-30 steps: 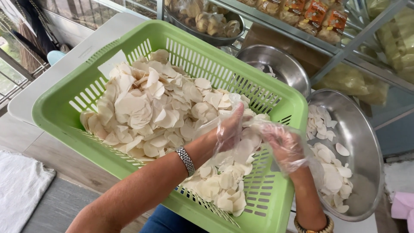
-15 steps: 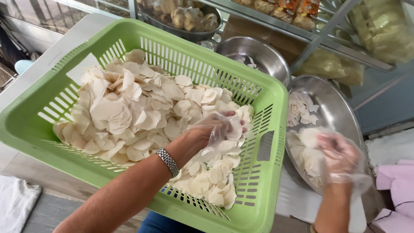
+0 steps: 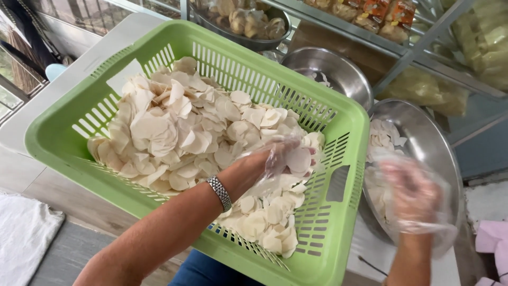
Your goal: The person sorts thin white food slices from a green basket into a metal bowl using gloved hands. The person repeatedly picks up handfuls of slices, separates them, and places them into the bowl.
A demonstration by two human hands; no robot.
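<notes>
A green slotted plastic basket holds a heap of thin white raw chips. My left hand, in a clear plastic glove and with a metal watch at the wrist, rests in the heap near the basket's right wall, fingers curled around a few chips. My right hand, also gloved and blurred by motion, hovers over a large steel bowl to the right that holds some of the same chips. Its fingers look apart, and I cannot make out anything in them.
A second steel bowl sits behind the basket, and a dark bowl of pale pieces beyond it. Metal shelves with bagged snacks stand at the back right. A white cloth lies at the lower left, pink items at the right edge.
My right hand left the basket and swung right over the large steel bowl. My left hand stayed in the chips near the basket's right wall. The view shifted slightly.
</notes>
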